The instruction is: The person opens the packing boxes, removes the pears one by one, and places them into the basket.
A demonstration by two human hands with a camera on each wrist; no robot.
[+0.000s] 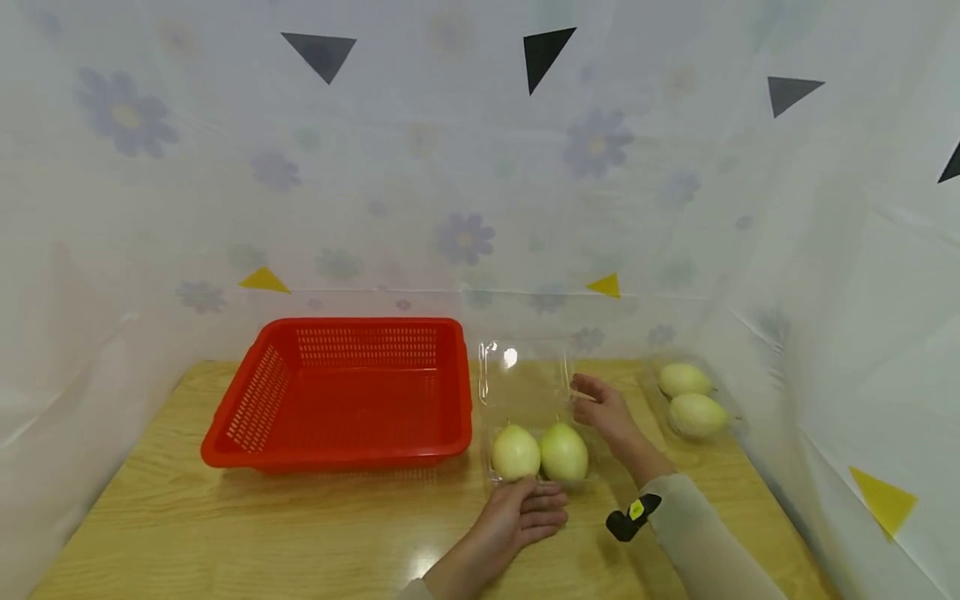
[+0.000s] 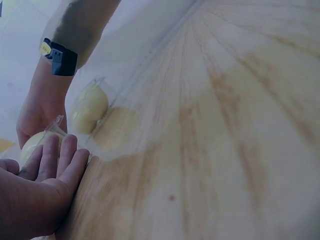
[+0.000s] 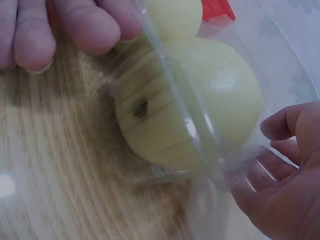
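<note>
Around a clear box point(image 1: 527, 407), 2 pears point(image 1: 515, 454) inside, left hand point(image 1: 519, 515) straight-fingered, right hand point(image 1: 606, 414) loosely spread

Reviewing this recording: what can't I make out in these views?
Head: the clear hinged plastic box, its near wall partly hidden by the person's left grip.
Left wrist: the box's pale-yellow round fruits, largely behind the left grip's fingers.
Right wrist: the red plastic basket, mostly cut off by the top edge.
Right wrist: the left grip, cropped by the top edge.
</note>
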